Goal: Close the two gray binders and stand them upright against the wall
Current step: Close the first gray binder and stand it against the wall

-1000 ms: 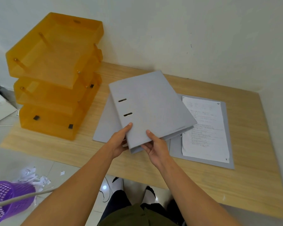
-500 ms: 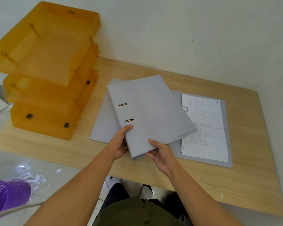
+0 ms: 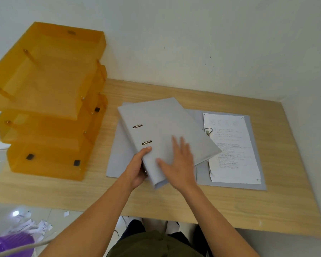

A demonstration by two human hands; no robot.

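The right hand (image 3: 178, 164), earlier gripping the closed gray binder's (image 3: 167, 130) near edge, now presses flat and open atop it while the left hand (image 3: 137, 167) clasps its spine corner over the open binder (image 3: 256, 184) on the desk (image 3: 278, 201).

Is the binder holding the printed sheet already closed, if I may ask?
No, that binder lies open flat, its sheet exposed.

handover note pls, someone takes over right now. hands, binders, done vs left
Left hand: gripping the spine edge of the closed gray binder, thumb on the cover.
Right hand: flat on that cover, fingers spread, not gripping.
Closed binder lies tilted across the open gray binder, which is flat on the desk with paper showing.
Done: one binder closed.
Left: stand it against the wall, close the open one, stand that too.
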